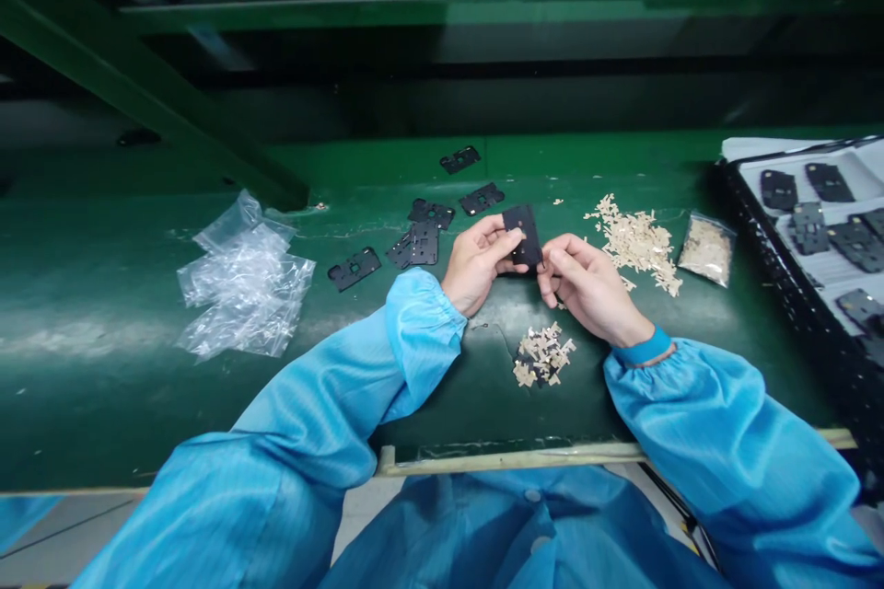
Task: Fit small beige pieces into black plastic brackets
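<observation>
My left hand [476, 259] and my right hand [587, 285] meet over the green bench, both closed on one small flat black plate [523, 233] held tilted above the table. The left thumb and fingers pinch its left edge; the right fingers curl against its lower right corner. Directly below my hands lies a small heap of tan paper scraps [542, 357]. A wider scatter of tan pieces [636, 241] spreads just right of the right hand. Both arms wear blue sleeves.
Several black plates [417, 245] lie left of and behind my hands. Empty clear bags [241, 281] are piled at the left. A small bag of tan pieces [707, 248] sits beside a black tray [773, 248] holding more plates at the right.
</observation>
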`<state>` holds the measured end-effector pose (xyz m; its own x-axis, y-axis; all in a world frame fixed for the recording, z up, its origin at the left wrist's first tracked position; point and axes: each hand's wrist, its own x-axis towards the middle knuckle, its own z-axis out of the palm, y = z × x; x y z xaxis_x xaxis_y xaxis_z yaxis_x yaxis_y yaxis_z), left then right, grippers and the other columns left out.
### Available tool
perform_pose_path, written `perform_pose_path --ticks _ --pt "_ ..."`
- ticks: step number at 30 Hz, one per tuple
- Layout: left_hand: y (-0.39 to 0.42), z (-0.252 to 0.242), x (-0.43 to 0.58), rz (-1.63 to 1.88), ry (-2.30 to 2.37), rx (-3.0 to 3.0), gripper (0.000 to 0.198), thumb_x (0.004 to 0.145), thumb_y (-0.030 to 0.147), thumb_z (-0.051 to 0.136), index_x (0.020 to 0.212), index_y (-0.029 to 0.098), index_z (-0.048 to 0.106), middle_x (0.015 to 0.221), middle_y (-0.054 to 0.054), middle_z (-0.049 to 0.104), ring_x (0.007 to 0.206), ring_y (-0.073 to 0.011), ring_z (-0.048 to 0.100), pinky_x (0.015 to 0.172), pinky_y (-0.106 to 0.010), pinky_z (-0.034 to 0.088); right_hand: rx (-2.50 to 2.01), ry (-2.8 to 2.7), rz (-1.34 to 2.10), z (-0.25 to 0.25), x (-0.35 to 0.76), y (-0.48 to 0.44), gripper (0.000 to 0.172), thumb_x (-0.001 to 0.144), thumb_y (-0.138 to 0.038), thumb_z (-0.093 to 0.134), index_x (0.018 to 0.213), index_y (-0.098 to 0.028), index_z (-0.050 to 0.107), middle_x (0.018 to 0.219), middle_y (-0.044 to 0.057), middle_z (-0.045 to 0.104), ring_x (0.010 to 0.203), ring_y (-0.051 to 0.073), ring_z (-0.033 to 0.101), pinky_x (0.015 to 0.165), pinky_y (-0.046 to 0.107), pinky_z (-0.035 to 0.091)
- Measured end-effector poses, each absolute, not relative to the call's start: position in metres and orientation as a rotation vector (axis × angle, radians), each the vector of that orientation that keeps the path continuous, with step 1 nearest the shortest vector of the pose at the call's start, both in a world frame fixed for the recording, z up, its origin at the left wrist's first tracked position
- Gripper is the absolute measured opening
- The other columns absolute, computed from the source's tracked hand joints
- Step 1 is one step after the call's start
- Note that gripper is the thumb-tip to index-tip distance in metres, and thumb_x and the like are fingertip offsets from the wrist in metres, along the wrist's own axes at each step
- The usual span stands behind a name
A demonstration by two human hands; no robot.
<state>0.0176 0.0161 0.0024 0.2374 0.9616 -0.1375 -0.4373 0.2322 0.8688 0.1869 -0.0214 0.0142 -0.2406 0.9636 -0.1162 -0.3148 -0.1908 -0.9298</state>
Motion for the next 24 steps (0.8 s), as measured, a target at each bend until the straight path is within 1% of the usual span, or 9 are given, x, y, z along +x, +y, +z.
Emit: perform_pose_path --ticks 2,5,8,14,18,24 --pt "0.0163 0.0020 0.0179 1.138 0.831 0.808 0.042 0.070 0.042 0.088 0.098 0.019 0.067 0.087 0.000 0.069 0.070 -0.0089 0.066 0.056 -0.018 0.060 -0.981 -1.021 1.634 0.0142 0.1874 -0.0210 0.029 0.090 -0.046 0.076 0.089 -0.021 0.063 0.075 -0.003 0.062 0.054 0.009 0.057 0.046 0.023 0.045" --pt "0.0168 0.0016 0.0181 1.170 0.863 0.790 0.044 0.069 0.044 0.089 0.095 0.019 0.063 0.090 0.001 0.068 0.073 -0.0092 0.067 0.060 -0.019 0.063 -1.037 -0.960 1.668 0.0153 0.1884 -0.0202 0.032 0.088 -0.048 0.077 0.085 -0.019 0.063 0.073 -0.002 0.061 0.052 0.008 0.054 0.042 0.021 0.041" --pt "0.0168 0.0010 0.0189 1.186 0.868 0.783 0.046 0.068 0.045 0.090 0.092 0.020 0.059 0.090 0.001 0.068 0.076 -0.0098 0.068 0.063 -0.021 0.064 -1.037 -0.885 1.749 0.0168 0.1885 -0.0195 0.032 0.086 -0.047 0.078 0.083 -0.018 0.064 0.071 -0.002 0.060 0.050 0.008 0.051 0.040 0.020 0.038" --pt "0.0158 -0.0001 0.0204 1.195 0.871 0.800 0.049 0.065 0.045 0.092 0.091 0.019 0.060 0.090 0.001 0.068 0.075 -0.0098 0.068 0.063 -0.023 0.065 -0.981 -0.807 1.786 0.0185 0.1876 -0.0190 0.026 0.082 -0.035 0.081 0.079 -0.018 0.062 0.070 -0.003 0.058 0.050 0.007 0.049 0.040 0.019 0.035" --pt "0.0146 0.0007 0.0202 1.180 0.896 0.805 0.051 0.065 0.047 0.092 0.092 0.018 0.060 0.087 0.002 0.067 0.074 -0.0094 0.068 0.064 -0.023 0.065 -0.989 -0.840 1.743 0.0174 0.1873 -0.0186 0.027 0.082 -0.035 0.081 0.077 -0.019 0.060 0.065 -0.005 0.055 0.048 0.006 0.046 0.040 0.019 0.034" --pt "0.0121 0.0025 0.0202 1.181 0.920 0.793 0.047 0.068 0.045 0.090 0.092 0.018 0.060 0.082 0.003 0.066 0.071 -0.0083 0.067 0.068 -0.023 0.065 -0.999 -0.870 1.712 0.0153 0.1848 -0.0187 0.026 0.083 -0.035 0.080 0.077 -0.020 0.060 0.064 -0.005 0.055 0.047 0.006 0.045 0.040 0.020 0.033"
